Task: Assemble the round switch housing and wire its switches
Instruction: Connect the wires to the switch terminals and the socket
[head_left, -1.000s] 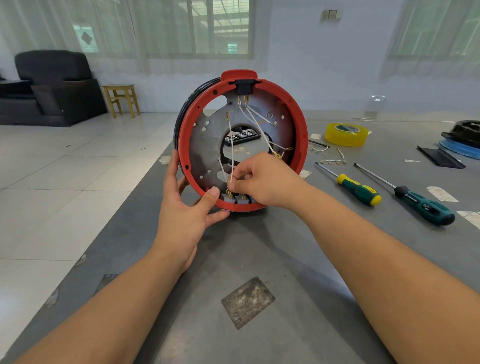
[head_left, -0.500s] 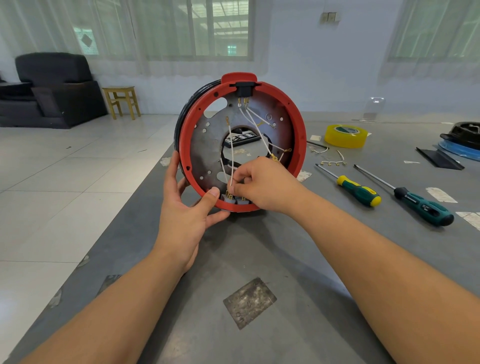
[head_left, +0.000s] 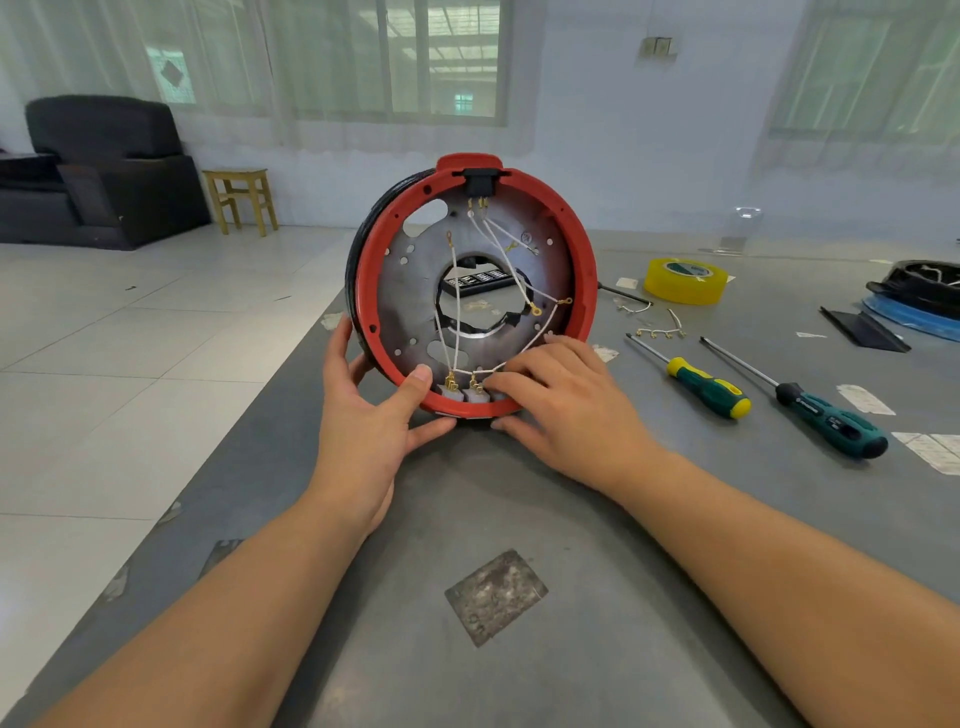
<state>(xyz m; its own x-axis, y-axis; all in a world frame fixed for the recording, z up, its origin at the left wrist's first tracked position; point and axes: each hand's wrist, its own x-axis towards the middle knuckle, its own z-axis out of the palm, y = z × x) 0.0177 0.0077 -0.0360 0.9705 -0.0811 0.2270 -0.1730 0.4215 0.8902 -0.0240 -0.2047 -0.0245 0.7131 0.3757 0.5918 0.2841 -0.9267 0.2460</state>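
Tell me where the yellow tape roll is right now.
In the head view the yellow tape roll lies flat on the grey table, right of the red round housing and beyond the two screwdrivers.

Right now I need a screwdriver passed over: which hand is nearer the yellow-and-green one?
Right. The right hand rests on the red housing's lower rim, just left of the yellow-and-green screwdriver; the left hand holds the rim's far side.

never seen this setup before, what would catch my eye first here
The round red housing stands on edge mid-table, white wires crossing its grey plate. The left hand steadies its lower rim while the right hand rests at the switches. Two screwdrivers and yellow tape lie to the right.
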